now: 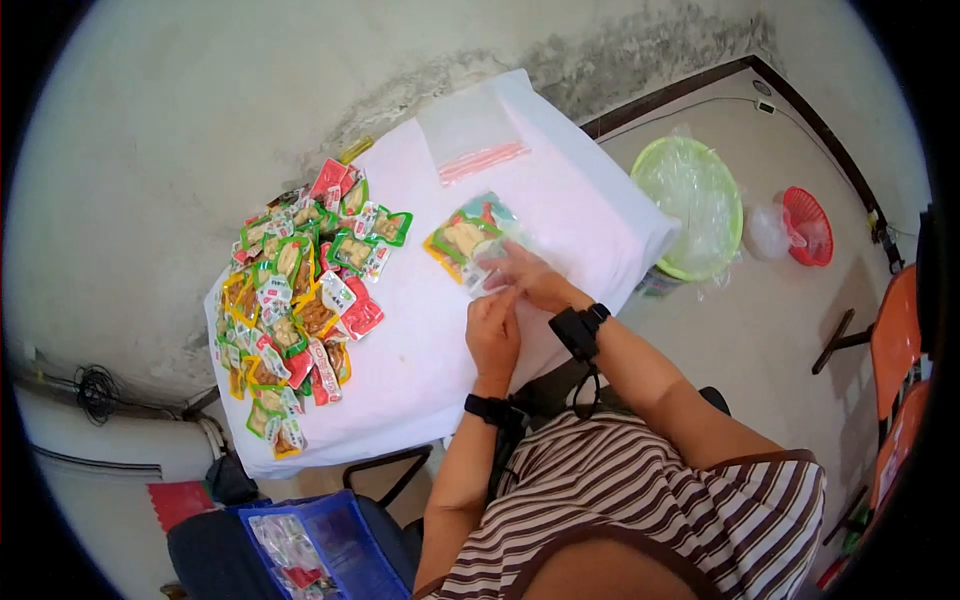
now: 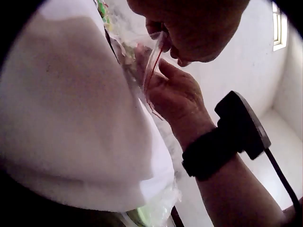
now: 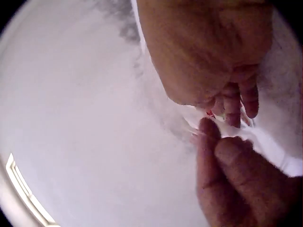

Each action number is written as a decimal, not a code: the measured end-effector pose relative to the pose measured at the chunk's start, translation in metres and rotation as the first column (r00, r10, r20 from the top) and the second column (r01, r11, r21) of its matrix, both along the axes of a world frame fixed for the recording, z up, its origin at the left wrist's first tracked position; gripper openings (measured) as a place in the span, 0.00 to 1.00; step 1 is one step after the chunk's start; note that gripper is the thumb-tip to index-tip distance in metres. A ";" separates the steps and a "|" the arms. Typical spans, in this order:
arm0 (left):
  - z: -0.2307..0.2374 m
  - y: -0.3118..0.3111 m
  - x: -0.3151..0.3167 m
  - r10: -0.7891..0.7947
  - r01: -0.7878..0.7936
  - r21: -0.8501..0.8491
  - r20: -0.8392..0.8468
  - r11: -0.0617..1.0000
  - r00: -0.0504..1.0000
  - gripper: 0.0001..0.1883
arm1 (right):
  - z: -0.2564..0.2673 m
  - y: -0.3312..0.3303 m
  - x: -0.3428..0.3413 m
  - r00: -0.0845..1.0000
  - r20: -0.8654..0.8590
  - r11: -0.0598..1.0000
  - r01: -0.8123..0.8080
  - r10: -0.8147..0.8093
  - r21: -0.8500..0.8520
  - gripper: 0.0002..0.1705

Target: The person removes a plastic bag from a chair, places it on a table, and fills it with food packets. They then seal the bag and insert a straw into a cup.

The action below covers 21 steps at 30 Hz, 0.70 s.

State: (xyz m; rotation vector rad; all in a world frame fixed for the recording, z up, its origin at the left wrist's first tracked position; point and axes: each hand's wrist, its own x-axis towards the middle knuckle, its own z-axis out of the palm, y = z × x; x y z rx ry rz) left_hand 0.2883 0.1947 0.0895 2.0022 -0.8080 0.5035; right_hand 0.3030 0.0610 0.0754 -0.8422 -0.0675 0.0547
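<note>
A clear zip bag with red zip lines (image 2: 152,68) holds colourful snack packets (image 1: 465,238) and lies near the table's front edge. My left hand (image 1: 493,335) pinches the bag's open edge between thumb and forefinger, plain in the right wrist view, where the left hand (image 3: 241,175) comes in from below. My right hand (image 1: 535,280) lies along the bag with its fingers extended over the plastic. In the left wrist view the right hand (image 2: 175,94) is behind the zip edge, and the plastic partly covers its fingers.
A large heap of snack packets (image 1: 290,290) covers the table's left side. Flat empty zip bags (image 1: 470,135) lie at the back of the white-covered table (image 1: 400,380). On the floor to the right stand a green-rimmed bin (image 1: 740,215) and a red basket (image 1: 815,230).
</note>
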 end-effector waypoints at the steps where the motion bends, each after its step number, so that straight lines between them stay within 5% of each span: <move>1: -0.001 0.000 0.003 0.016 -0.015 -0.019 0.055 1.000 0.998 0.11 | 0.006 0.001 -0.006 0.992 -0.118 0.989 0.026 -0.043 -0.143 0.38; 6: 0.000 0.009 0.004 0.043 -0.042 0.033 -0.028 0.999 0.999 0.09 | -0.019 -0.003 -0.037 0.959 -0.269 0.838 -0.075 -0.087 -0.540 0.31; 7: 0.000 0.010 0.004 0.051 -0.050 0.053 -0.033 0.997 0.998 0.09 | -0.024 -0.004 -0.045 0.988 0.095 0.602 0.148 -0.119 -0.785 0.24; 8: 0.000 0.011 0.005 0.049 -0.047 0.055 -0.036 0.997 0.998 0.09 | -0.027 -0.006 -0.050 0.899 0.437 0.308 0.422 -0.025 -0.852 0.18; 12: 0.016 0.016 0.018 -0.085 0.084 0.113 0.010 0.990 0.996 0.19 | 0.036 -0.020 -0.081 0.960 0.272 0.219 0.253 0.062 -0.942 0.08; 14: 0.021 0.014 0.036 -0.147 0.149 0.111 -0.028 0.983 0.989 0.22 | 0.039 -0.027 -0.083 0.779 0.598 0.153 0.625 -0.188 -0.766 0.13; 15: 0.019 0.011 0.050 -0.157 0.161 0.182 -0.038 0.970 0.987 0.24 | 0.037 -0.035 -0.077 0.784 0.596 0.008 0.607 -0.175 -0.795 0.22; 18: 0.020 -0.001 0.072 -0.177 0.184 0.302 -0.052 0.936 0.983 0.25 | 0.038 -0.046 -0.061 0.788 0.611 0.020 0.614 -0.075 -0.789 0.31; 20: 0.020 -0.002 0.081 -0.140 0.131 0.741 -0.051 0.658 0.989 0.24 | 0.023 -0.053 -0.061 0.855 0.518 0.065 0.518 -0.007 -0.853 0.37; 21: 0.015 0.001 0.085 -0.141 0.133 0.743 -0.052 0.657 0.989 0.24 | 0.021 -0.055 -0.062 0.870 0.490 0.015 0.490 0.056 -0.872 0.36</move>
